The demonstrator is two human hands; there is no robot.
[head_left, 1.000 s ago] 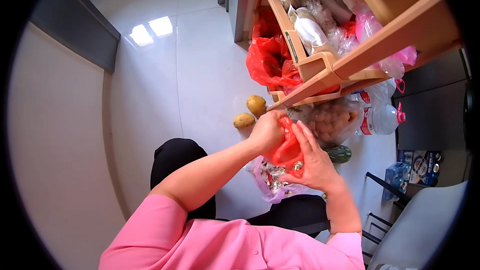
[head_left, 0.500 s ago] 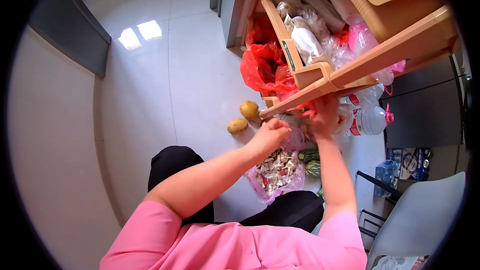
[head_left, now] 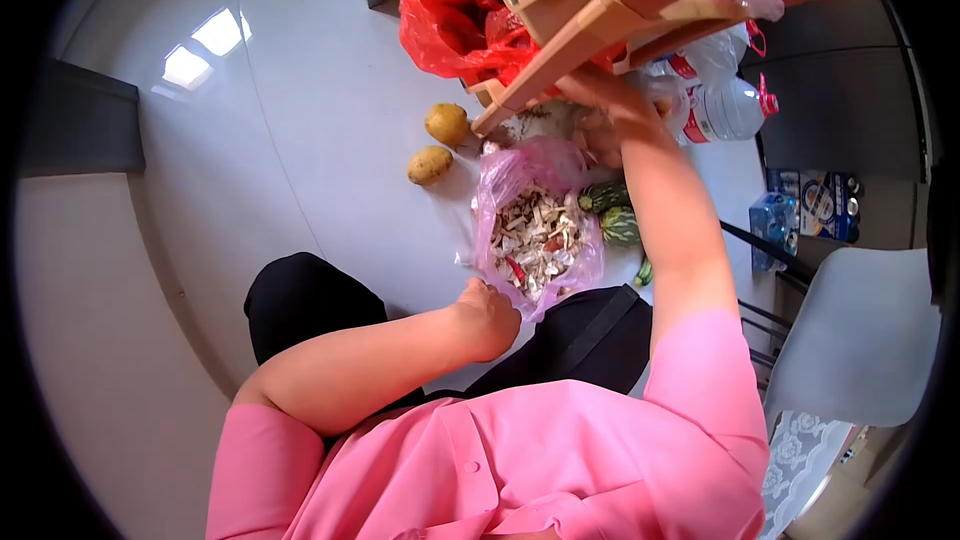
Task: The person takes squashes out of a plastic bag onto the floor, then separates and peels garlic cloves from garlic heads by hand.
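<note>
Your left hand (head_left: 487, 319) is curled, low down by the near edge of the purple plastic bag (head_left: 545, 158). Your fingers are so close to the edge that I cannot tell if they pinch it or just rest beside it. Your right hand (head_left: 588, 85) reaches far out to the foot of the tan plastic rack (head_left: 550, 65). It is blurry and partly hidden there, so I cannot tell if it holds anything.

The purple bag sits on the floor (head_left: 330, 140) in front of you, between your two arms. Its mouth is wide and it is not tied. It has lots of pale and brown dry bits (head_left: 540, 230) in it, and a thin red piece (head_left: 514, 268) lies on top.

As far as I can judge, the bits are all out where you can see them, but nothing is tied up or put away. Two potatoes lie loose to the left, an upper one (head_left: 447, 124) and a lower one (head_left: 430, 165). A striped green squash (head_left: 620, 227) sits just right of the bag.

Farther out, a crumpled red plastic bag (head_left: 440, 20) hangs at the rack's left side. A big clear water jug (head_left: 735, 108) lies past your right arm, and a gray chair (head_left: 850, 330) stands nearer to you.
</note>
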